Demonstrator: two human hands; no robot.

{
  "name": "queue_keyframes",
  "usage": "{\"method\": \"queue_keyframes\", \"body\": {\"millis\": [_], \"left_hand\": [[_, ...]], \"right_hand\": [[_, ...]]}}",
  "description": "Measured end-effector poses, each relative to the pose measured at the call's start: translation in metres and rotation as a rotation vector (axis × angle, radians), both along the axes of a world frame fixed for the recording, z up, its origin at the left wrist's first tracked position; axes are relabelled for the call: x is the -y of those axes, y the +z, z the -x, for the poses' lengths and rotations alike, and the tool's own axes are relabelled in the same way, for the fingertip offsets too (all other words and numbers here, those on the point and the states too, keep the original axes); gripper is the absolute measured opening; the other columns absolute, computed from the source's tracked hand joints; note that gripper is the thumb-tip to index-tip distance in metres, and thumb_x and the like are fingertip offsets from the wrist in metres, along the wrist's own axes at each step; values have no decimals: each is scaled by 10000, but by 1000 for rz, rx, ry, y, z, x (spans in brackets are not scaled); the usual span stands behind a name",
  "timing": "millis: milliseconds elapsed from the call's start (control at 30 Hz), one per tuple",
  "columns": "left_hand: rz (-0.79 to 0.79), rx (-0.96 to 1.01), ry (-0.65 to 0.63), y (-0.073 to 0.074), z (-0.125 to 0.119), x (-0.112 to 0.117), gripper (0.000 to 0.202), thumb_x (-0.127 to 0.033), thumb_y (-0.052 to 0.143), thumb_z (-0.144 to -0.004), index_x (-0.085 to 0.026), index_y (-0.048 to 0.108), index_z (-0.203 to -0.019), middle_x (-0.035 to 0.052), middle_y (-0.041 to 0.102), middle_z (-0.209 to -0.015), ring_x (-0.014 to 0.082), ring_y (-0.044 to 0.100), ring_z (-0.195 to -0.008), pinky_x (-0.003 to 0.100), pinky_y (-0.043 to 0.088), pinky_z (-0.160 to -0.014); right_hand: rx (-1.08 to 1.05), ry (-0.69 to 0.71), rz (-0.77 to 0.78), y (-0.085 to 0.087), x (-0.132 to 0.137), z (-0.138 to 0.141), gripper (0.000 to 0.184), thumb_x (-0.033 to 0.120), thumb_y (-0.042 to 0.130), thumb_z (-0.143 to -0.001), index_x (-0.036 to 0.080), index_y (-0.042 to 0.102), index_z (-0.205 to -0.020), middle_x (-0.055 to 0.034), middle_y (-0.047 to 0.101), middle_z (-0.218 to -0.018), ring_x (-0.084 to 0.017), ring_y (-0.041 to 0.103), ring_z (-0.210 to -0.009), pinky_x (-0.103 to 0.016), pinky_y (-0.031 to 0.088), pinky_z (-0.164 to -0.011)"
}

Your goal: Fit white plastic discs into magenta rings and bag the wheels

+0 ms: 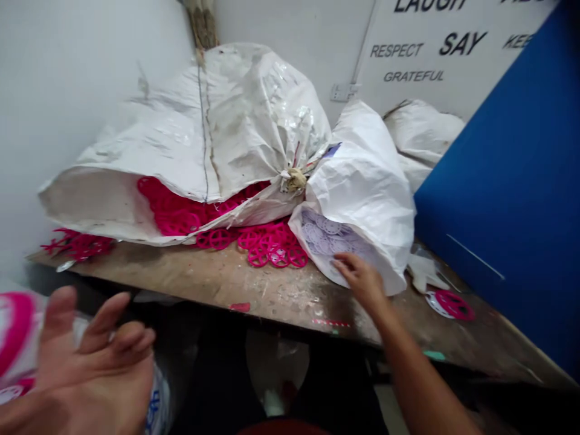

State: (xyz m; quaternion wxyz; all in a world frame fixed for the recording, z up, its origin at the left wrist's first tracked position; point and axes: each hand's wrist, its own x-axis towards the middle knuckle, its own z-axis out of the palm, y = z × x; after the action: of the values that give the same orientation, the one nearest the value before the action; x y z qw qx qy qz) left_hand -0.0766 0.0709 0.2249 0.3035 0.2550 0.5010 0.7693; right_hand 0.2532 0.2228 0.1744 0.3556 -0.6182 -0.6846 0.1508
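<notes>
My right hand [360,278] reaches into the mouth of a white woven sack [367,169], fingers stretched out and somewhat apart, with nothing visible in them. Just past the fingertips, inside that sack, lies a pile of flat, round lilac plastic pieces [330,235] with cut-out patterns. My left hand [97,356] is raised at the lower left, palm up and fingers spread, holding nothing. Close beside it, at the left edge, is a blurred bright pink ring-shaped piece [16,332] over a white bag.
A large white sack [254,115] lies open on the worktable [190,272], with pink openwork pieces [181,217] inside and more pink rings [272,244] spilling out. At right, a pink-and-white disc [448,304] lies near a tall blue panel [502,211]. Another sack [421,133] stands behind.
</notes>
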Motion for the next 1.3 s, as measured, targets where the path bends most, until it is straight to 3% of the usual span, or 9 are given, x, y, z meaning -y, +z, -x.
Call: {"method": "queue_keyframes", "body": {"millis": [67, 167, 267, 400, 567, 767, 867, 1100, 1300], "left_hand": [[-33, -159, -51, -9, -4, -19, 414, -368, 644, -750, -401, 557, -1154, -72, 706, -947, 152, 621, -678, 296, 526, -619], [107, -716, -317, -48, -21, -78, 205, -279, 609, -795, -242, 660, -990, 45, 668, -1024, 211, 622, -896, 341, 506, -784], [137, -1171, -375, -85, -32, -135, 201, -171, 522, -833, -207, 656, -979, 73, 634, -1041, 223, 557, -1014, 380, 440, -906], [183, -1333, -340, -99, -31, -167, 123, -146, 553, -805, -189, 659, -852, 78, 609, -969, 246, 514, -993, 423, 401, -910], [175, -1096, -362, -93, -31, -145, 90, -218, 539, -823, -188, 621, -803, 66, 601, -942, 227, 529, -958, 388, 403, -883], [254, 239, -654, -73, -67, -95, 228, -335, 638, -771, -179, 537, -903, 28, 635, -913, 145, 620, -816, 280, 482, -772], [230, 492, -707, -64, -85, -85, 272, -305, 662, -769, -193, 502, -959, 47, 645, -1008, 156, 641, -863, 298, 505, -784], [231, -12, -640, -73, -89, -76, 298, -404, 532, -859, -193, 563, -1067, 65, 651, -1040, 201, 622, -950, 304, 505, -785], [171, -395, -553, -76, -86, -72, 247, -331, 494, -886, -192, 615, -1052, 54, 656, -1047, 203, 597, -1017, 277, 452, -872]], "right_hand": [[325, -194, 94, -15, -15, -37, 330, 469, 508, -826, 218, 678, -956, -114, 688, -908, -272, 628, -786, -372, 444, -678], [624, -267, 185, -32, -25, -63, 424, 527, 477, -832, 218, 623, -1083, -144, 656, -956, -290, 628, -805, -376, 440, -658], [613, -257, 164, -40, -27, -59, 464, 500, 509, -818, 198, 550, -1169, -135, 627, -960, -265, 619, -815, -350, 444, -675], [385, -194, 158, -44, -34, -48, 491, 415, 552, -779, 189, 511, -1213, -108, 586, -1012, -232, 592, -862, -325, 447, -740], [175, -188, 105, -40, -31, -39, 457, 364, 566, -731, 171, 584, -1145, -98, 586, -961, -243, 562, -874, -364, 436, -793], [-532, 74, 68, -7, 8, 35, 321, 388, 607, -775, 210, 585, -1042, -30, 625, -823, -181, 580, -754, -306, 458, -699], [-744, 226, 96, 0, 23, 80, 252, 340, 627, -788, 204, 588, -996, -29, 654, -870, -162, 594, -771, -286, 468, -709], [-401, 360, -78, -12, 32, 101, 137, 251, 596, -816, 207, 693, -901, -48, 641, -920, -164, 591, -841, -289, 461, -769], [-323, 443, 39, -17, 32, 97, 159, 251, 514, -866, 191, 650, -924, -36, 660, -857, -171, 598, -813, -283, 445, -730]]}}
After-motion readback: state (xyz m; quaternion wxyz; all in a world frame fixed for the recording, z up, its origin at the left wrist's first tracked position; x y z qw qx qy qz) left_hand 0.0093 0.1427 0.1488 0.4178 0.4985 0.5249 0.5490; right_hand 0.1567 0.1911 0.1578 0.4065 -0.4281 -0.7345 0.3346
